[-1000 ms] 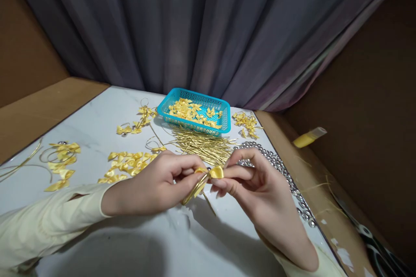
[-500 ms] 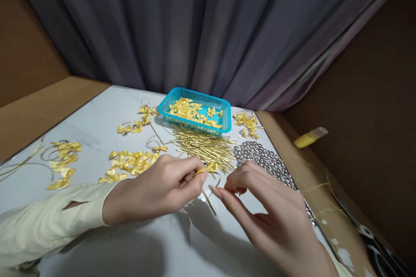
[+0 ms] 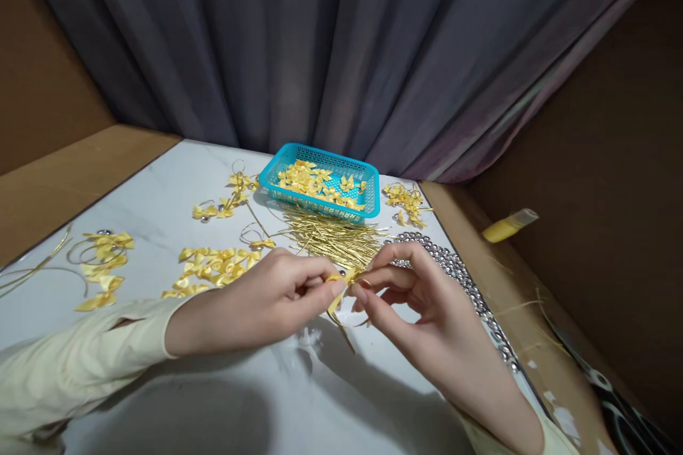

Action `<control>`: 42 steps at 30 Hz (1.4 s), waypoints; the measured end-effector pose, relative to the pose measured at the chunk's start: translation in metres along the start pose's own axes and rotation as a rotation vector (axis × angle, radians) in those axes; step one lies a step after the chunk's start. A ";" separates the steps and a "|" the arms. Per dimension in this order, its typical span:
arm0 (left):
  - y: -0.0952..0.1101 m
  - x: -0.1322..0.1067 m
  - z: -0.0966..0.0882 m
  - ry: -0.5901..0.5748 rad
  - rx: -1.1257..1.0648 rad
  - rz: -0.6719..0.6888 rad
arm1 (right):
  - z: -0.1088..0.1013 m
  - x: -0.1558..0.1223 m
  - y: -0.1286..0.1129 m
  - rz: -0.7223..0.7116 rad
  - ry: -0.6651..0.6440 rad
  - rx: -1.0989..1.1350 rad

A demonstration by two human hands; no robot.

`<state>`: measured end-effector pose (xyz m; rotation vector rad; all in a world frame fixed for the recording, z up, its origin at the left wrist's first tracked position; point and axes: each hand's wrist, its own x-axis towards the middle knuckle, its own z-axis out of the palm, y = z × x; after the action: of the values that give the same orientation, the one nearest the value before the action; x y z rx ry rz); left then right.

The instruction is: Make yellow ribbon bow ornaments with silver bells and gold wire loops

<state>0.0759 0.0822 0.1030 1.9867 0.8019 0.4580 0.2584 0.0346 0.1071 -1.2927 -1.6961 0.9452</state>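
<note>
Between my hands is a yellow satin ribbon bow [image 3: 351, 276] with a thin gold tie [image 3: 346, 336] looped through it. Thumb and forefinger of my left hand [image 3: 261, 302] pinch the bow's left side. My right hand [image 3: 432, 306] has its thumb and fingertips closed at the bow's right side, on a bent piece of the gold tie; the fingers partly cover it. A small silver bead shows behind the bow. Beyond the hands lies a heap of gold ties [image 3: 336, 234], and silver beads [image 3: 453, 266] spread behind and beside my right hand.
A turquoise basket [image 3: 373, 192] of yellow bows stands at the back. Loose bows [image 3: 218, 266] lie left of centre, with bow-and-bead pieces [image 3: 107, 256] farther left and more [image 3: 408, 202] at back right. Black-handled scissors [image 3: 624, 398] and a yellow tube [image 3: 504, 227] are on the right.
My right hand has moved left and up to the bow, its fingers now closed at the tie. The tie's loop has shifted, and the bow has turned slightly in my left hand.
</note>
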 end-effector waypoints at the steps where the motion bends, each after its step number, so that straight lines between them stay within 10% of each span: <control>1: 0.000 0.001 -0.001 -0.028 -0.097 -0.049 | -0.001 0.001 0.000 0.022 0.005 0.026; 16: -0.007 0.007 -0.009 -0.176 -0.939 -0.306 | 0.002 -0.007 -0.006 -0.149 0.138 -0.214; 27: -0.007 0.005 -0.006 -0.211 -0.859 -0.275 | 0.008 -0.006 0.001 -0.530 0.170 -0.474; 42: -0.008 0.006 -0.006 -0.213 -0.680 -0.337 | -0.003 -0.003 0.003 -0.706 0.064 -0.791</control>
<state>0.0741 0.0934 0.0995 1.2192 0.7070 0.2633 0.2627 0.0326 0.1046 -0.9963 -2.3346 -0.2097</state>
